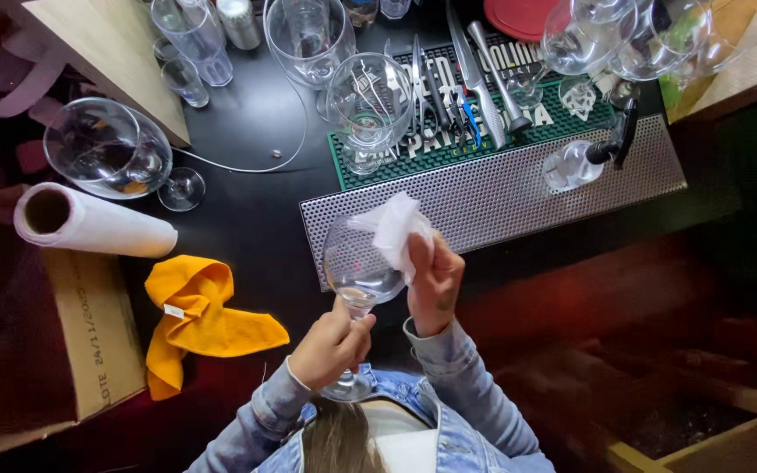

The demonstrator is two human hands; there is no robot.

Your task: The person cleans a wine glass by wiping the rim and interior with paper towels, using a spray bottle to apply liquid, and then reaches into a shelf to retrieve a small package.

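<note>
Down low, nearest, left hand [330, 349] with fingers closed tight around stem of big wine glass [359, 267], held tilted over black bench [247, 210]. Right hand [435, 280] just beside, fingers pinched shut on white paper towel [396, 229], pressed at glass rim. Off left, yellow cloth [194, 320] and paper roll [94, 223].

My left grip [330, 348] closed around the stem of a wine glass [359, 267], my right grip [434, 282] pressing a white paper towel [398, 226] against its bowl, yellow cloth [196, 320] on the dark surface [251, 197] beside a paper roll [94, 223]
</note>
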